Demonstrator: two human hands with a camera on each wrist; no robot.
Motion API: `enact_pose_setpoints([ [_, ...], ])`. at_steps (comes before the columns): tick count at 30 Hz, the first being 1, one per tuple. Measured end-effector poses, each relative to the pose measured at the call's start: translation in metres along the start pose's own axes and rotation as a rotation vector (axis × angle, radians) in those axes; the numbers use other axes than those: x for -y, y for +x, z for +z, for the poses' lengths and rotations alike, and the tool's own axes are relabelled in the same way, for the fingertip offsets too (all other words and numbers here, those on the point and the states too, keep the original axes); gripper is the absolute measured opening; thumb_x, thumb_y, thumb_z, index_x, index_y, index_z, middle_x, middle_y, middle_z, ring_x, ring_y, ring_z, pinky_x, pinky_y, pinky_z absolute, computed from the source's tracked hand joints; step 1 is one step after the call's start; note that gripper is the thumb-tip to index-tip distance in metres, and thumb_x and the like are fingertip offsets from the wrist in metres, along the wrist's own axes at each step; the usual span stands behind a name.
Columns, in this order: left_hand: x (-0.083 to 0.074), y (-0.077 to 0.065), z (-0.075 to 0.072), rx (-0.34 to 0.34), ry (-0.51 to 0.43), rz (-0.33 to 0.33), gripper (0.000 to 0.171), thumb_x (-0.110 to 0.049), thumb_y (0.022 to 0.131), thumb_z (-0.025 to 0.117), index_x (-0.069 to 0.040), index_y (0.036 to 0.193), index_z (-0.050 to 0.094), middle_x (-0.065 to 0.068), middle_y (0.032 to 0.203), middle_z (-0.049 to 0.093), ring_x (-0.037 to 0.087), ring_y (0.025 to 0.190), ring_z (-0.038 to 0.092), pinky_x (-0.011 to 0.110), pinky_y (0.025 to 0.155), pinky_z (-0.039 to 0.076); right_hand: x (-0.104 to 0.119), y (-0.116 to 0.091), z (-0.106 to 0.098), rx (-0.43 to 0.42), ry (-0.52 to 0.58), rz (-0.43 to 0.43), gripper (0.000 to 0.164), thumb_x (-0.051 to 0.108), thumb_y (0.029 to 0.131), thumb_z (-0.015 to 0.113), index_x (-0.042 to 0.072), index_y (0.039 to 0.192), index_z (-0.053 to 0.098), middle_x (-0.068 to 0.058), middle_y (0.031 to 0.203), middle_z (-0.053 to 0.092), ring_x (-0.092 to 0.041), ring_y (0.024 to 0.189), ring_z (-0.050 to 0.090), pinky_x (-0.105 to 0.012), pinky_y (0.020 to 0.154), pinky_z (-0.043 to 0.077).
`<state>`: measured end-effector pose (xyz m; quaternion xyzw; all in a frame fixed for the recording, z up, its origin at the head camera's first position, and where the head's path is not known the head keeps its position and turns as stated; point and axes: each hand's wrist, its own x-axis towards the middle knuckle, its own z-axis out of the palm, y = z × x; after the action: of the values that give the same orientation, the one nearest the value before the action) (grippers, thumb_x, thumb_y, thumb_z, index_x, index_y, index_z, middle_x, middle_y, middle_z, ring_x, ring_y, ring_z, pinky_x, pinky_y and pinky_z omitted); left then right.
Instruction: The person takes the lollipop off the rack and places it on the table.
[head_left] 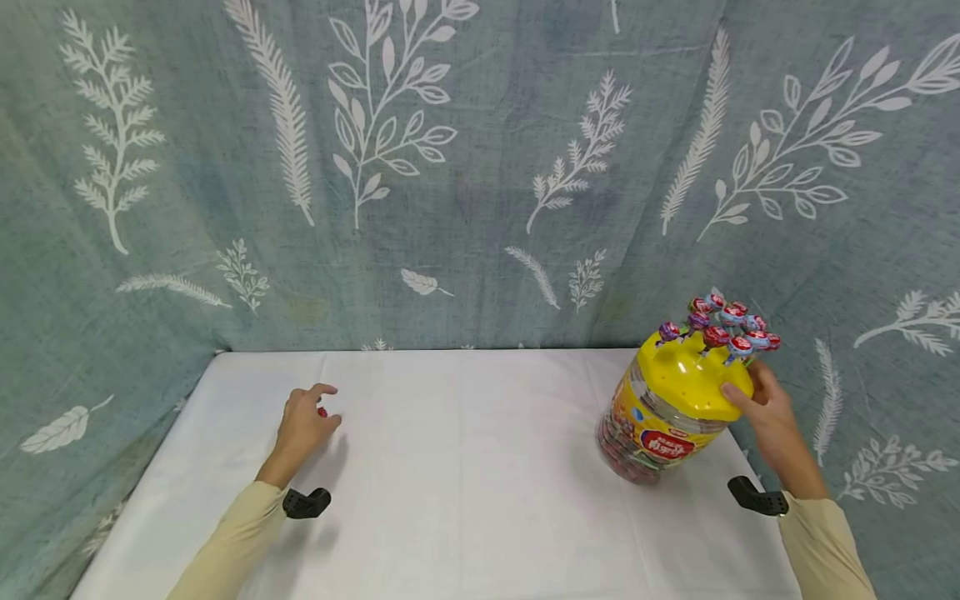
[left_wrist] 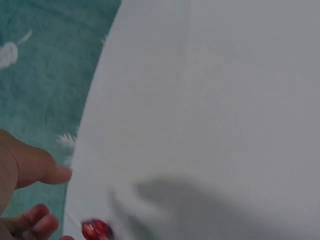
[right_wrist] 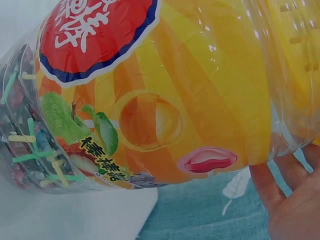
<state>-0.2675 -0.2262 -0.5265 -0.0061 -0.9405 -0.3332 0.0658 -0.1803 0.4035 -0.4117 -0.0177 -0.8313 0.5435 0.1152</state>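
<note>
On the right, a clear plastic candy jar (head_left: pixel 663 417) with a yellow lid (head_left: pixel 686 367) leans to one side, and several wrapped lollipops (head_left: pixel 716 336) stick up from that lid. My right hand (head_left: pixel 772 417) grips the jar near the lid, its thumb over the lid's edge; the right wrist view shows fingers (right_wrist: pixel 295 185) under the jar's neck. Above the left part of the table hovers my left hand (head_left: pixel 300 429), thumb and fingers apart. Just beyond its fingertips in the left wrist view is a red lollipop (left_wrist: pixel 96 229), mostly hidden by the hand in the head view.
A white cloth covers the table (head_left: pixel 480 483). Behind it and at the sides hangs a grey-green curtain (head_left: pixel 480 208) with white leaf prints. More lollipops with yellow and green sticks (right_wrist: pixel 45 155) fill the bottom of the jar.
</note>
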Motion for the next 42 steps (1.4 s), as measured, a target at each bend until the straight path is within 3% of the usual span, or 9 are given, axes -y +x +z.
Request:
enact_pose_setpoints([
  [8, -0.043, 0.004, 0.004, -0.092, -0.177, 0.18, 0.032, -0.002, 0.081, 0.069, -0.003, 0.112, 0.062, 0.017, 0.102, 0.057, 0.034, 0.09, 0.057, 0.047, 0.073, 0.048, 0.002, -0.001, 0.0, 0.001, 0.046, 0.008, 0.066, 0.018, 0.096, 0.055, 0.004, 0.149, 0.018, 0.014, 0.12, 0.042, -0.003, 0.102, 0.047, -0.005, 0.079, 0.04],
  [12, -0.065, 0.004, 0.006, -0.095, -0.276, 0.233, 0.028, 0.0, 0.082, 0.069, -0.005, 0.109, 0.064, 0.014, 0.102, 0.061, 0.03, 0.09, 0.06, 0.036, 0.069, 0.052, 0.0, 0.0, 0.0, 0.001, 0.056, -0.002, 0.066, 0.018, 0.096, 0.055, 0.004, 0.149, 0.018, 0.014, 0.119, 0.043, -0.004, 0.102, 0.047, -0.005, 0.08, 0.04],
  [18, -0.097, 0.002, 0.003, -0.058, -0.406, 0.23, 0.024, 0.0, 0.083, 0.068, -0.006, 0.107, 0.065, 0.011, 0.103, 0.063, 0.025, 0.09, 0.062, 0.023, 0.067, 0.051, -0.002, 0.0, 0.0, -0.002, 0.009, 0.003, 0.066, 0.021, 0.096, 0.055, 0.007, 0.15, 0.018, 0.012, 0.12, 0.043, -0.003, 0.102, 0.046, -0.005, 0.079, 0.04],
  [27, -0.144, -0.011, -0.005, -0.003, -0.509, 0.247, 0.022, -0.006, 0.086, 0.068, -0.011, 0.107, 0.065, 0.006, 0.103, 0.063, 0.018, 0.091, 0.062, 0.028, 0.07, 0.054, -0.004, 0.0, 0.0, -0.004, 0.041, -0.012, 0.064, 0.018, 0.096, 0.055, 0.007, 0.149, 0.021, 0.014, 0.117, 0.045, -0.003, 0.1, 0.048, -0.005, 0.079, 0.04],
  [36, -0.19, -0.014, 0.007, 0.032, -0.577, 0.318, 0.021, -0.008, 0.086, 0.068, -0.014, 0.106, 0.065, 0.002, 0.103, 0.064, 0.014, 0.091, 0.062, 0.034, 0.072, 0.053, -0.004, -0.001, 0.001, -0.002, 0.072, -0.028, 0.061, 0.017, 0.096, 0.055, 0.009, 0.148, 0.024, 0.013, 0.118, 0.045, -0.003, 0.1, 0.048, -0.005, 0.079, 0.04],
  [42, -0.236, -0.028, -0.006, 0.08, -0.652, 0.358, 0.02, 0.0, 0.086, 0.065, -0.001, 0.106, 0.064, 0.013, 0.103, 0.063, 0.027, 0.094, 0.062, 0.039, 0.073, 0.053, -0.003, -0.002, 0.001, -0.013, 0.039, -0.006, 0.058, 0.02, 0.096, 0.055, 0.01, 0.146, 0.026, 0.013, 0.117, 0.045, -0.003, 0.101, 0.047, -0.005, 0.078, 0.04],
])
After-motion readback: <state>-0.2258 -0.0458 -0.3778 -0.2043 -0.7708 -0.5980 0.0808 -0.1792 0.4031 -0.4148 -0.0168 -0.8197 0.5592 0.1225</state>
